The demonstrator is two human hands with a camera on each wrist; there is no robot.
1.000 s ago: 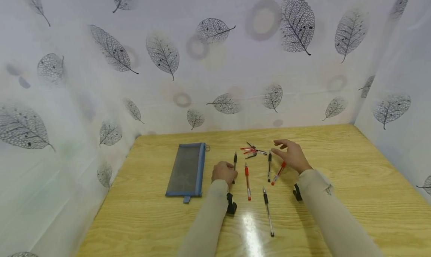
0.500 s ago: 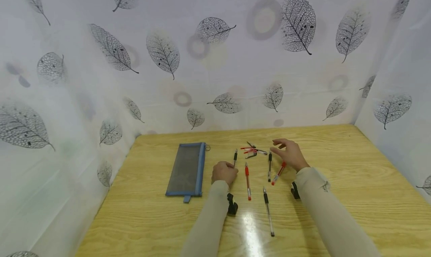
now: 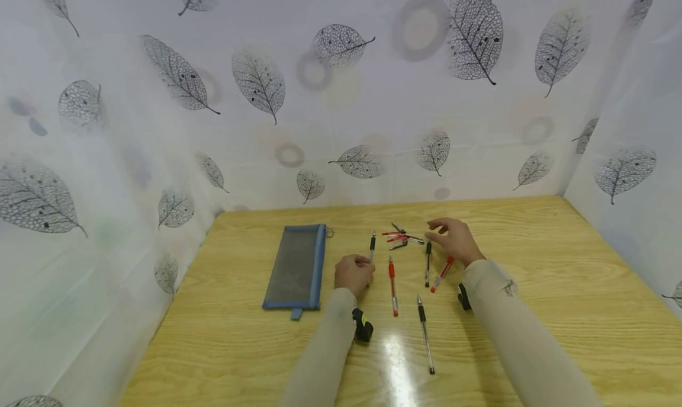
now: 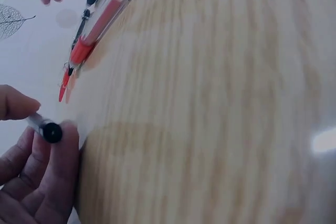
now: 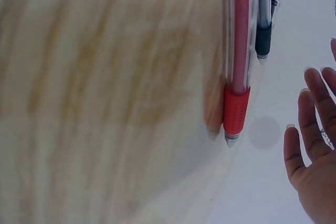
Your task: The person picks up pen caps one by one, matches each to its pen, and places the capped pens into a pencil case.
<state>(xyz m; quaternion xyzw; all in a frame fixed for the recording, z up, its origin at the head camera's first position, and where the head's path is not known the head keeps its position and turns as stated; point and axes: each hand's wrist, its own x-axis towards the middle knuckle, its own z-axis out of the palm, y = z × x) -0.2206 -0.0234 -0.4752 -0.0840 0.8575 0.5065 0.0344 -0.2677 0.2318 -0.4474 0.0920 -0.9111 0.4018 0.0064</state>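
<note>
Between the thumb and fingers of my left hand (image 3: pixel 353 275) is a pen with a black grip (image 3: pixel 372 243). Its black end (image 4: pixel 52 132) faces the camera in the left wrist view. My right hand (image 3: pixel 457 240) hovers with fingers loosely extended, holding nothing, by the tip of another black-grip pen (image 3: pixel 428 266). Just below that hand a red pen (image 3: pixel 441 275) lies slanted; the right wrist view shows its red grip (image 5: pixel 236 109) close up. A second red pen (image 3: pixel 393 285) lies between the hands, and a further black pen (image 3: pixel 425 334) lies nearer the front.
A grey mesh zip pouch (image 3: pixel 295 268) with blue edging lies flat to the left of my left hand. Behind the pens is a small heap of red and black pieces (image 3: pixel 399 239), seemingly pen caps. Leaf-patterned sheeting (image 3: pixel 341 117) rises behind the wooden table (image 3: pixel 229 348).
The pen in my left hand has shifted slightly away from me and looks raised a little. My right hand has drifted slightly left. The other pens and the pouch stay put.
</note>
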